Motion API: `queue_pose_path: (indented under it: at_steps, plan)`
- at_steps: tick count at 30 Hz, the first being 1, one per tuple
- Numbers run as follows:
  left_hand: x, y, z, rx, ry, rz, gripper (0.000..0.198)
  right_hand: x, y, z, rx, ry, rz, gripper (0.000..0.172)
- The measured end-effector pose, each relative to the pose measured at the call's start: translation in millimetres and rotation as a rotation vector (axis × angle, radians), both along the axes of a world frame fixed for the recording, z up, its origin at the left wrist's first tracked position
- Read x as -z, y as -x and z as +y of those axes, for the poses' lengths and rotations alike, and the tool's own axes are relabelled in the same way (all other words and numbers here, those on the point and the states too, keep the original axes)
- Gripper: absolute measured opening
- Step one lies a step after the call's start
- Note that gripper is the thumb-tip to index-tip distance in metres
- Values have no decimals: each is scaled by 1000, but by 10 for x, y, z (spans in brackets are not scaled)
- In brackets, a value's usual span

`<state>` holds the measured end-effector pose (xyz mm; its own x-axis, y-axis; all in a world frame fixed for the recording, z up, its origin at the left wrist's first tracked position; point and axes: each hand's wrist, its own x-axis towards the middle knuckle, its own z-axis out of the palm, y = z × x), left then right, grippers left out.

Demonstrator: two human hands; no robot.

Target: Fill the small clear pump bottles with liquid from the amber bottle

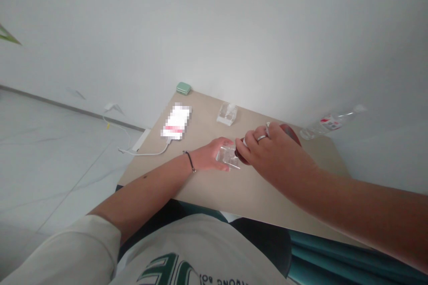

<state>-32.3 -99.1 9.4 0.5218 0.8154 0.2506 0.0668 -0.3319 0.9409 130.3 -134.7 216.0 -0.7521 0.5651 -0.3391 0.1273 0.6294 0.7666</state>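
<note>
My left hand [210, 156] is wrapped round a small clear glass [228, 156] low over the table. In my right hand [270, 147] is a dark reddish-brown bottle [290, 134], lying tilted on its side. Its narrow end points left and sits right at the glass's mouth; whether the two touch I cannot tell. My fingers cover most of the bottle, and any liquid in the glass is too faint to make out. Just beyond my hands a second clear glass [227, 114] rests on the table.
On the beige table [214, 187], a lit phone [177, 121] with a white cable [152, 154] lies left. A small green case [183, 88] is at the far left corner. A clear plastic bottle [331, 122] stands at the right by the wall [234, 31].
</note>
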Motion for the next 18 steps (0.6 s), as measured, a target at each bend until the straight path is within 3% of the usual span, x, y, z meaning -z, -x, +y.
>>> queue_pose_path:
  at_steps: [9,18]
  plan:
    - [47,-18,12,-17,-22,-8,85,21,-33,-18,8,-6,19,47]
    - [33,-13,15,-16,-41,23,82,58,-74,-24,85,129,204,55]
